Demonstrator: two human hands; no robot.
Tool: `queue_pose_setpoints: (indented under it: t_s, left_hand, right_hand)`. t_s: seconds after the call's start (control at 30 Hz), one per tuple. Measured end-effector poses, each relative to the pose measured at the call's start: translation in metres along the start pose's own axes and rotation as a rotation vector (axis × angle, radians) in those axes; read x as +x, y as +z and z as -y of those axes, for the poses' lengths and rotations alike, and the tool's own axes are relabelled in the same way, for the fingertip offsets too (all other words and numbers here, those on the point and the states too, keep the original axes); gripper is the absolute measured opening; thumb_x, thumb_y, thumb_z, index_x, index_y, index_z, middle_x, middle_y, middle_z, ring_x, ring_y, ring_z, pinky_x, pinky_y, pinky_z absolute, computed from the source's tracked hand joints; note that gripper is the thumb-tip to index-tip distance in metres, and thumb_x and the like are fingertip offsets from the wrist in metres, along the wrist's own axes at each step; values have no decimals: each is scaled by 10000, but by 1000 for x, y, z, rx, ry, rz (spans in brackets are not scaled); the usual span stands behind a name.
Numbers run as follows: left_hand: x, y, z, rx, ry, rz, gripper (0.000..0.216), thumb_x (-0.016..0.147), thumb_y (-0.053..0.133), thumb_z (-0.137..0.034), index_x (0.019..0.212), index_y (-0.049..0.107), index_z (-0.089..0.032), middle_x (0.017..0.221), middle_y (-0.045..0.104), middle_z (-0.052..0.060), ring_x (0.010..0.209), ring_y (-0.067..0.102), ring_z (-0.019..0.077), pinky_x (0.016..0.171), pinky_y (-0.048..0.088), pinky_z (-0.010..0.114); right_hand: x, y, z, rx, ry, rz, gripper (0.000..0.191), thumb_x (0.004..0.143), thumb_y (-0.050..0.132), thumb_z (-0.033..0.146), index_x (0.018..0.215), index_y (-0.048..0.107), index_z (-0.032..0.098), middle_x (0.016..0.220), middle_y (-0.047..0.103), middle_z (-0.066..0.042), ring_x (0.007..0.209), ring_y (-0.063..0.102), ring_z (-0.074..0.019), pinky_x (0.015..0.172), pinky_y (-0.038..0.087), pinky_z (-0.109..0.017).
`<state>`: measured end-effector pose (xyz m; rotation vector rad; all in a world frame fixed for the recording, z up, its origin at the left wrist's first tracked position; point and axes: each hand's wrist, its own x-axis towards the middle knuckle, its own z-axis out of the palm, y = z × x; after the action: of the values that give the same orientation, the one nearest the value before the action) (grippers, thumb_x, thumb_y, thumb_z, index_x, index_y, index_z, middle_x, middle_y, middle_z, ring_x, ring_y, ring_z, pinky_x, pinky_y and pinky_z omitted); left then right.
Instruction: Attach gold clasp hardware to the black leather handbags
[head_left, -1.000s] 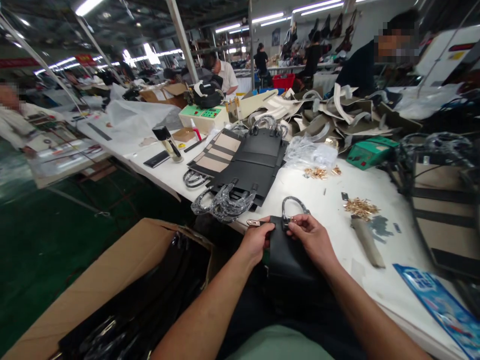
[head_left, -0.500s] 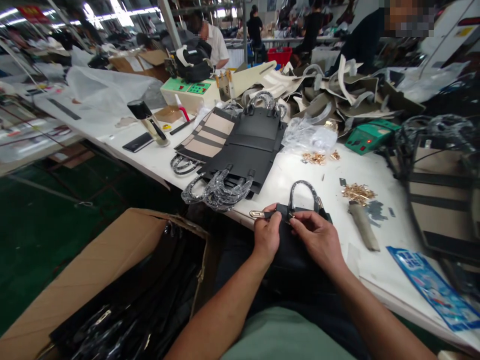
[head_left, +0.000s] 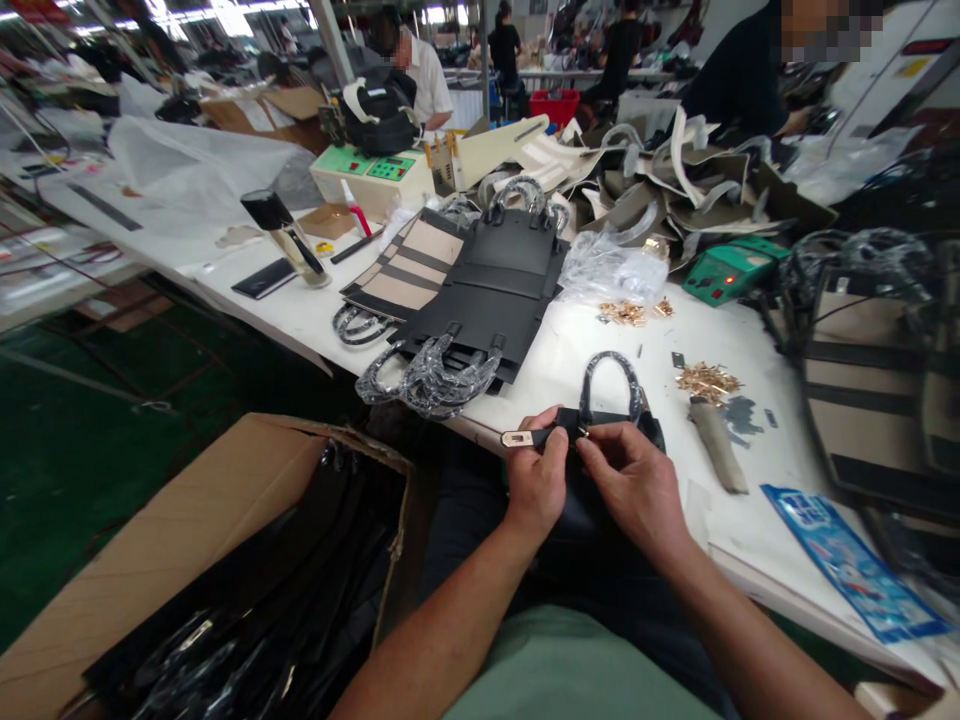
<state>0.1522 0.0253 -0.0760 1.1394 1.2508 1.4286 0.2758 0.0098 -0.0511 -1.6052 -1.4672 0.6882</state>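
My left hand (head_left: 536, 480) is closed on a black bag panel (head_left: 616, 426) at the table's front edge, thumb pressed on top. A short strap with a gold clasp plate (head_left: 517, 438) sticks out to the left of that hand. My right hand (head_left: 637, 480) pinches a small gold metal piece (head_left: 583, 433) against the panel, beside the foot of the plastic-wrapped handle (head_left: 611, 358). The exact shape of this piece is too small to make out. Much of the panel is hidden under my hands.
A stack of black bag panels (head_left: 504, 262) lies ahead. To the right are gold metal fittings (head_left: 707, 382), a wrapped grey bar (head_left: 718, 445), a blue packet (head_left: 851, 565) and a green device (head_left: 735, 270). A cardboard box (head_left: 187, 510) of black pieces stands lower left. Other people work behind.
The whole view has shifted slightly. The clasp plate is turned a little more toward me. Both hands keep hold at the same spots.
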Motion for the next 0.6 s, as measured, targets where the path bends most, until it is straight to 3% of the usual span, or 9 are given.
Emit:
queue_pose_setpoints:
  t_s: [0.23, 0.5, 0.6]
  left_hand:
    - [-7, -1, -9, 55, 99, 52, 279, 927, 539, -226, 1158, 688, -174, 1129, 680, 77, 1086, 625, 209, 1003, 469, 336]
    - [-12, -1, -5, -9, -27, 39, 318, 914, 570, -255, 1201, 670, -162, 1172, 695, 84, 1098, 641, 222, 1009, 474, 356]
    - [-13, 2, -6, 1, -26, 35, 296, 908, 573, -242, 1170, 685, -160, 1139, 705, 84, 1066, 652, 219, 984, 489, 352]
  right_hand:
    - [-4, -1, 6, 88, 82, -38, 210, 865, 674, 425, 901, 666, 218, 771, 711, -8, 636, 670, -183, 606, 513, -289]
    - [-7, -3, -2, 136, 59, 31, 233, 873, 661, 419, 1012, 663, 233, 794, 712, -11, 668, 665, -191, 637, 526, -301]
    - [-7, -6, -2, 139, 54, 62, 203, 870, 659, 413, 969, 669, 236, 781, 706, -6, 658, 657, -187, 636, 526, -298]
